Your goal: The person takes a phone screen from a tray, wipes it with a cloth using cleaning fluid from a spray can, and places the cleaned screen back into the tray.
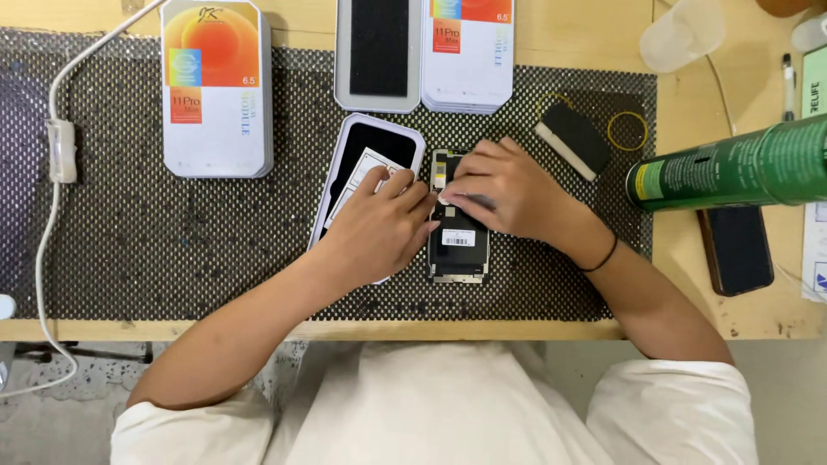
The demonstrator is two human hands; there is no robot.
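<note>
The thin black phone screen panel [459,250], lying back-side up with a white barcode sticker, sits on the dark perforated rubber mat [172,250] near the desk's front edge; the right hand [508,189] curls over its upper end, fingers pinched narrow on a small whitish bit I cannot make out, while the left hand [379,228] lies flat beside it, fingertips touching the panel's left edge and covering part of the white plastic tray with black lining [366,151]; a hard pull could probably tear a fragile ribbon or crack the glass, and the panel might skid if the left hand lifts; the green cylinder [732,164] lying on its side to the right might roll; the mat covers a pale wooden desk [586,34] crowded with white cartons, with grey speckled floor below.
</note>
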